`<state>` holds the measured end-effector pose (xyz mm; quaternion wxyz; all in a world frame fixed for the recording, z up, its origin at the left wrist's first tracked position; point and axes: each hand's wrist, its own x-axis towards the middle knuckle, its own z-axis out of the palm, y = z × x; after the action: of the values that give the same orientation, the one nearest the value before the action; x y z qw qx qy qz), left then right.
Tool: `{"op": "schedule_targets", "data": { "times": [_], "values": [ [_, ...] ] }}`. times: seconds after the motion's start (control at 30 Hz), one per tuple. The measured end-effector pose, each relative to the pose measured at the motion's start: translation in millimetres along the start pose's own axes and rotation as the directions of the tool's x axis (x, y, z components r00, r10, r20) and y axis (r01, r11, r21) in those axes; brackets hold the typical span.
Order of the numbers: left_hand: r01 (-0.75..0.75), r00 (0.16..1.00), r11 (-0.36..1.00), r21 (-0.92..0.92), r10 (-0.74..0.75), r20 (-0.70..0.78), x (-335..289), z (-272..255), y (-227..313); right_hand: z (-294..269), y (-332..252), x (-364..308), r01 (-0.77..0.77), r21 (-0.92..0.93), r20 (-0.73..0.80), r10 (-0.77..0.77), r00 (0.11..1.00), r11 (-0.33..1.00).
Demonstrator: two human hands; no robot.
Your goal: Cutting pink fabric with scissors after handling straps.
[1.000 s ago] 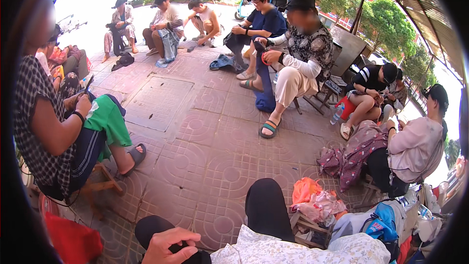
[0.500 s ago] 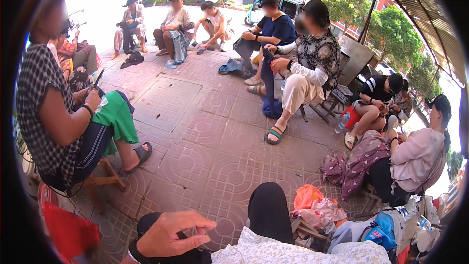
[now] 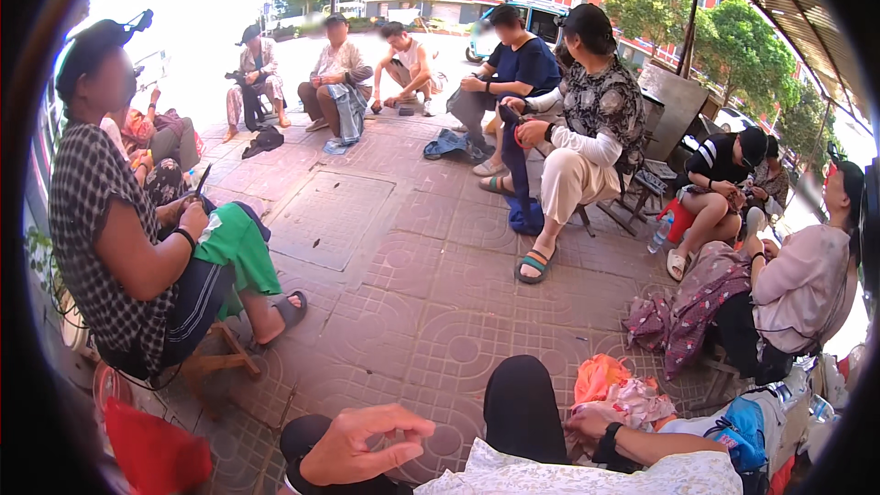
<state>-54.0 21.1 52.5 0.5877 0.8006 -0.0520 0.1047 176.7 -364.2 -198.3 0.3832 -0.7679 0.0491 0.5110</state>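
My left hand point(image 3: 367, 445) is raised over my left thigh at the bottom of the view. Its thumb and index finger curve toward each other with a gap between them, and I see nothing held there. My right hand point(image 3: 591, 425), a dark band at its wrist, is beside my black-clad right knee point(image 3: 521, 403). Its fingers are small and partly hidden, so their grip is unclear. White floral fabric point(image 3: 587, 475) covers my lap. Just beyond my right hand lies a pile of orange and pink cloth point(image 3: 610, 380).
At left, a seated person point(image 3: 119, 220) in checks holds a dark tool point(image 3: 203, 180) over green cloth point(image 3: 234, 238). Several others sit around the paving with garments. A red cloth point(image 3: 156, 445) hangs at lower left; a blue bag point(image 3: 741, 429) lies right among piled items.
My right hand and forearm have come into view from the right beside my knee. My left hand keeps nearly the same curved pose. The whole view has shifted slightly.
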Motion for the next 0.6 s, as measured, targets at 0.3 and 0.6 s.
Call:
{"op": "schedule_targets", "data": {
  "times": [0.3,0.6],
  "values": [
    [-0.034,0.995,0.999,0.042,0.037,-0.089,-5,-5,16,2,-143,-6,0.561,0.282,-0.261,-0.501,0.825,0.778],
    [-0.203,0.936,0.975,0.087,0.22,-0.276,-11,-24,54,10,-242,-94,0.87,0.13,-0.25,-0.833,0.493,0.476]
  ]
}}
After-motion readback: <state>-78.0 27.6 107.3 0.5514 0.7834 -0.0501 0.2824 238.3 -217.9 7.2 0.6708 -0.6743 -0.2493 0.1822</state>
